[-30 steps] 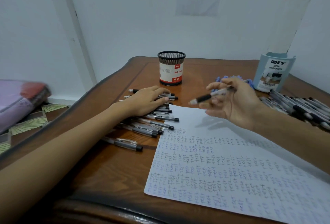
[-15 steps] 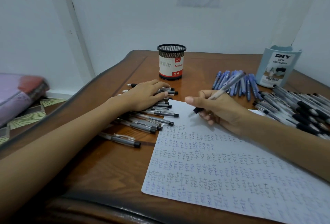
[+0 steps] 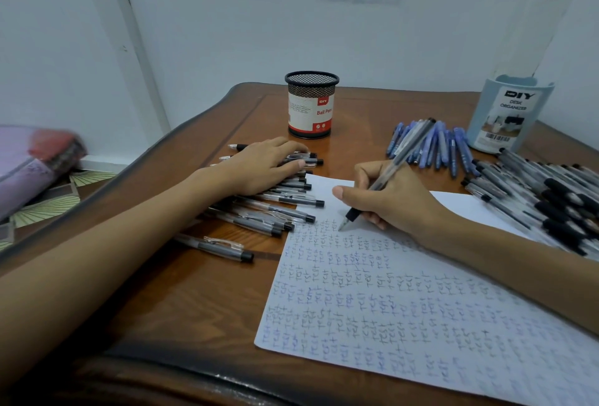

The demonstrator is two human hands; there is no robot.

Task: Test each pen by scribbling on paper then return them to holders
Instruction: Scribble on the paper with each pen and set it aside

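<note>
Right hand (image 3: 393, 203) lowered, fingers gripping pen (image 3: 403, 151) tip-down on paper (image 3: 421, 308); left hand (image 3: 259, 167) flat on black pens (image 3: 269, 222); sheet nearly full, mesh holder (image 3: 310, 107) and blue organizer (image 3: 509, 114) show no pens, returns likely pending.

Home study corner: wooden desk (image 3: 201, 302), pen holders (image 3: 311, 107), white walls (image 3: 324, 16).

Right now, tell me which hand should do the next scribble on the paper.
Right. The right hand grips a pen with its tip at the paper; the left hand lies flat on the black pens.
</note>
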